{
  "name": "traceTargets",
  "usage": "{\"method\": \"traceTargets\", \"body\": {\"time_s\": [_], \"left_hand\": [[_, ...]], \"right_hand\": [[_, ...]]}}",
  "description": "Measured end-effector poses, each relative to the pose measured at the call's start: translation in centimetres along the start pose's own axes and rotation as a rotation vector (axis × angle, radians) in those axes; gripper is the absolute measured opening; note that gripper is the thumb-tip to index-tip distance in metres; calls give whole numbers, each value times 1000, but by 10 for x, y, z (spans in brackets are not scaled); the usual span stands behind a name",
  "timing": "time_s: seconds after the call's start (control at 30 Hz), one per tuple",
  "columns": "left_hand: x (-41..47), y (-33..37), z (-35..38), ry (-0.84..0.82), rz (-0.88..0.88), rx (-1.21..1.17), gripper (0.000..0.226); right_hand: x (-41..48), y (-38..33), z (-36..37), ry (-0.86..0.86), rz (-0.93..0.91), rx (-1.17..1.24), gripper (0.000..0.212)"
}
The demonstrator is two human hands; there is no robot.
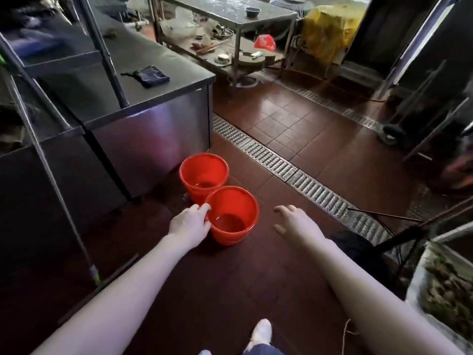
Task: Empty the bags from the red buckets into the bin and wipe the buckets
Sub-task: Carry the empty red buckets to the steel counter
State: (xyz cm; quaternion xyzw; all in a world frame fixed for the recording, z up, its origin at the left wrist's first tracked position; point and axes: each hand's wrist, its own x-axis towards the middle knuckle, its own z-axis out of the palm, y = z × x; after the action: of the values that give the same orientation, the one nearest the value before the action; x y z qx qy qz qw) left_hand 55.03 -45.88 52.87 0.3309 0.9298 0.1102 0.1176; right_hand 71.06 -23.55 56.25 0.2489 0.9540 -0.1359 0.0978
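Note:
Two red buckets stand side by side on the dark tiled floor, both without bags inside. The far bucket [204, 172] sits against the steel counter's corner. The near bucket [232, 213] touches it from the front. My left hand [190, 224] grips the near bucket's left rim, fingers curled over the edge. To the right of that bucket my right hand [294, 222] hovers with relaxed fingers, touching nothing. A dark blue cloth [147, 76] lies on the counter top.
A steel counter [153, 129] stands at the left with a mop handle [51, 170] leaning on it. A metal floor drain grate [289, 172] runs diagonally across the floor. At the right edge a bin [445, 283] holds waste. A steel table [230, 14] stands behind.

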Motion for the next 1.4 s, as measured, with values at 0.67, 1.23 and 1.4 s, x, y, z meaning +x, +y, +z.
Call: {"method": "traceTargets", "body": {"time_s": [0.67,1.23,1.4], "left_hand": [[282,-49,289,-301,-609,-340,40],[383,-153,489,-259,-801,-344,55],[380,-157,468,-332,-728,-377,52]], "right_hand": [[410,162,226,-479,87,108,46],[536,192,437,-392,306,176,53],[534,199,418,-413,329,210,55]]}}
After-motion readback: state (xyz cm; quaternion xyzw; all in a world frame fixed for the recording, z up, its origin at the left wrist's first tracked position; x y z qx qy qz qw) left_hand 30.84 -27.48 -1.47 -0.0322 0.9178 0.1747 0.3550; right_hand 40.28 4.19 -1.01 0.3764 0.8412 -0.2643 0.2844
